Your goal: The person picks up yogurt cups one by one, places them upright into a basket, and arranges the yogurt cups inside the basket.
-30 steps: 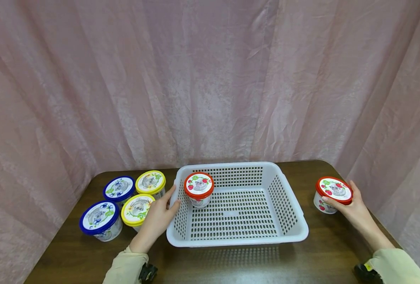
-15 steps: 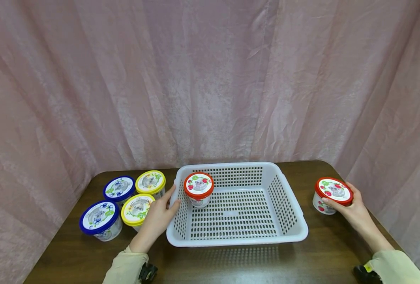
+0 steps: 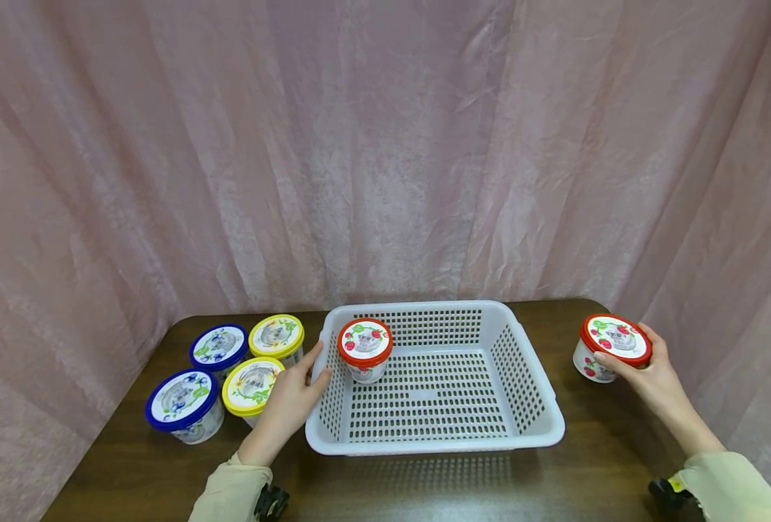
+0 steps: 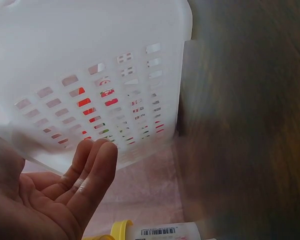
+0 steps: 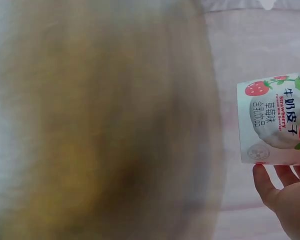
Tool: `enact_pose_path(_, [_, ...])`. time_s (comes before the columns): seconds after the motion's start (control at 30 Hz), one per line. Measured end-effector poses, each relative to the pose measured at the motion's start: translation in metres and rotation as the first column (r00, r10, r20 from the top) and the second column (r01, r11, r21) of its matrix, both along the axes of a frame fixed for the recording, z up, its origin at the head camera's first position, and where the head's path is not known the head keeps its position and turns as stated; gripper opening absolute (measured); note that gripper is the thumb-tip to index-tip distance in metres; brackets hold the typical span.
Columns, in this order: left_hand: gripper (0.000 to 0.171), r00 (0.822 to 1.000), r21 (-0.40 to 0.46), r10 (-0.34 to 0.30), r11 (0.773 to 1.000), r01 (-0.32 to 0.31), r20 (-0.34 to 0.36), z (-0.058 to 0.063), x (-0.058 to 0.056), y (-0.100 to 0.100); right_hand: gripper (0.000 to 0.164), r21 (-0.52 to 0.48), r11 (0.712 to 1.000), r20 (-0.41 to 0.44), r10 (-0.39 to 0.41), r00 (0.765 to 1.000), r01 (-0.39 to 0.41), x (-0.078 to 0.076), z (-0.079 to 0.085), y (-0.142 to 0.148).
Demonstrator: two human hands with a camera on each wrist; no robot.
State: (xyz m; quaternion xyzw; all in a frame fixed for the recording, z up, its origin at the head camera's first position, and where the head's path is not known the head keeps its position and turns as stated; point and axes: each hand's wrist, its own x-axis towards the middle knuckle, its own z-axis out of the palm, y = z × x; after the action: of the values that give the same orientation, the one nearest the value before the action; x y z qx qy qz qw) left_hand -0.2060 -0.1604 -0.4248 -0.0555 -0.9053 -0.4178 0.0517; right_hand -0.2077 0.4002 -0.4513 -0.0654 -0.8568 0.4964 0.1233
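At the left side of a white perforated plastic basket (image 3: 424,437), my left hand (image 3: 289,395) grips the rim. In the left wrist view, fingers (image 4: 102,165) curl near the outer wall of the basket (image 4: 135,105). One red-lidded tub (image 3: 365,342) stands upright inside, at the left end. My right hand (image 3: 653,384) holds another red-lidded tub (image 3: 617,338) by its sides, to the right of the basket. The right wrist view shows strawberry pictures on this tub (image 5: 275,120), with a gap between its base and the table.
Two blue-lidded tubs (image 3: 183,399) and two yellow-lidded tubs (image 3: 253,386) stand left of the basket, close to my left forearm. A pink curtain (image 3: 385,145) hangs behind the dark wooden table (image 3: 594,464).
My right hand has raised the red-lidded tub a little. The left hand keeps its hold on the basket, and the other tubs stay in place.
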Motion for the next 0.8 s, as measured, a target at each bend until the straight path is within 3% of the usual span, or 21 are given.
enact_pose_path(0.5, [0.06, 1.0, 0.007, 0.009, 1.0, -0.009, 0.007, 0.0, 0.0, 0.002, 0.098, 0.022, 0.995, -0.086, 0.094, 0.992, -0.093, -0.031, 0.065, -0.028])
enact_pose_path(0.8, [0.059, 1.0, -0.002, 0.01, 1.0, -0.01, -0.018, 0.0, 0.001, 0.002, 0.096, -0.096, 0.964, -0.148, 0.233, 0.961, -0.249, -0.052, 0.099, -0.077])
